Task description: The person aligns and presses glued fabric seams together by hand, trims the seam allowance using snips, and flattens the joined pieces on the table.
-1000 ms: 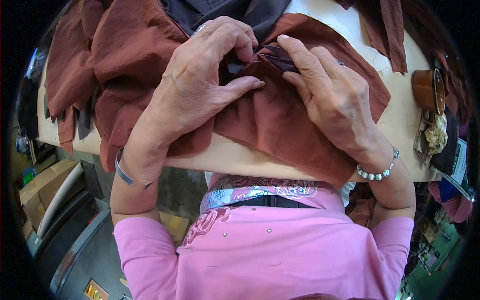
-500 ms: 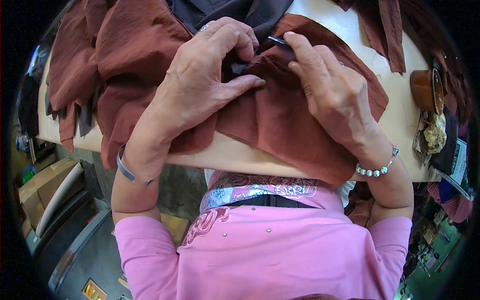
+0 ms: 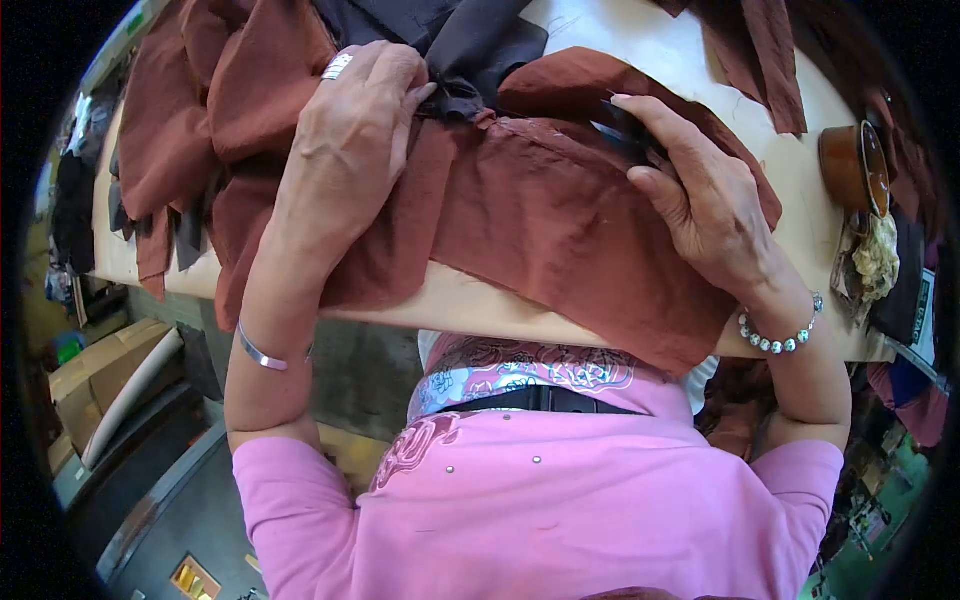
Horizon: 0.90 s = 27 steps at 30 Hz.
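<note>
Reddish-brown cloth [image 3: 570, 220] lies spread over the table's front edge and joins dark cloth [image 3: 480, 50] at a gathered seam. My left hand [image 3: 355, 140], with a silver ring, pinches the dark cloth beside that seam between thumb and fingers. Over the right part of the brown cloth, my right hand [image 3: 700, 190] holds a small dark tool [image 3: 622, 135] between thumb and fingers. Its shape is partly hidden by the hand and blurred.
On the pale table [image 3: 800, 240], a brown glossy bowl [image 3: 853, 170] stands at the right beside a crumpled yellowish bundle [image 3: 877, 257]. More brown cloth [image 3: 170, 120] lies at the left. Brown strips [image 3: 770, 60] lie at the back right. A cardboard box [image 3: 105, 375] sits below left.
My left hand has moved left and closed on the dark cloth. My right hand has shifted right and slightly down with the tool. The gathered seam between the cloths has come into view.
</note>
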Each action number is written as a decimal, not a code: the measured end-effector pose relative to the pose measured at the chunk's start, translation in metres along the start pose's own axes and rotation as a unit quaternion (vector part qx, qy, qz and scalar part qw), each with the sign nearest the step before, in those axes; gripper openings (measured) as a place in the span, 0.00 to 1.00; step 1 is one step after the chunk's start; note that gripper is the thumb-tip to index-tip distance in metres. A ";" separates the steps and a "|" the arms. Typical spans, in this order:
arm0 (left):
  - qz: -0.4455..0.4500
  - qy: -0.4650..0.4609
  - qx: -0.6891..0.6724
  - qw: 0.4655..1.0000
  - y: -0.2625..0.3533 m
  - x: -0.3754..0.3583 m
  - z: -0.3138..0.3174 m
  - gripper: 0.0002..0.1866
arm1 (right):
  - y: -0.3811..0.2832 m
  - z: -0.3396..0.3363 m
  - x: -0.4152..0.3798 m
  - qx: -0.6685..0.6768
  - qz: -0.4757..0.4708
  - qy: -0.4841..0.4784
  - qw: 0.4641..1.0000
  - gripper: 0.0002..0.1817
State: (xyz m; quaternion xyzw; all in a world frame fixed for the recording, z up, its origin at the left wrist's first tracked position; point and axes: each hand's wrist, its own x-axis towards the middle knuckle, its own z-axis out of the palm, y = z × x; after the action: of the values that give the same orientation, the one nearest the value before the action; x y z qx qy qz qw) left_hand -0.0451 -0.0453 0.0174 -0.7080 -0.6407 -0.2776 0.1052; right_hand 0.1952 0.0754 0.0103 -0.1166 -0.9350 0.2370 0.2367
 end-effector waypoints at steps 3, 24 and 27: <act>-0.016 -0.034 0.020 0.999 -0.001 0.006 -0.007 0.05 | 0.005 -0.002 -0.006 0.036 -0.010 0.007 0.999 0.22; 0.240 -0.239 0.000 0.941 0.030 0.041 0.006 0.07 | 0.010 -0.007 -0.012 0.179 0.117 0.002 0.977 0.21; 0.292 -0.216 0.043 0.931 0.030 0.042 0.004 0.08 | 0.012 -0.006 -0.012 0.173 0.092 0.007 0.981 0.21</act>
State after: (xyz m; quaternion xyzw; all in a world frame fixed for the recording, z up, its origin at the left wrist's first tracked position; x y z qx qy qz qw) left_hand -0.0144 -0.0125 0.0424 -0.9013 -0.4248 -0.0470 0.0712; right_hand 0.2095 0.0840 0.0041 -0.1611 -0.8636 0.4147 0.2375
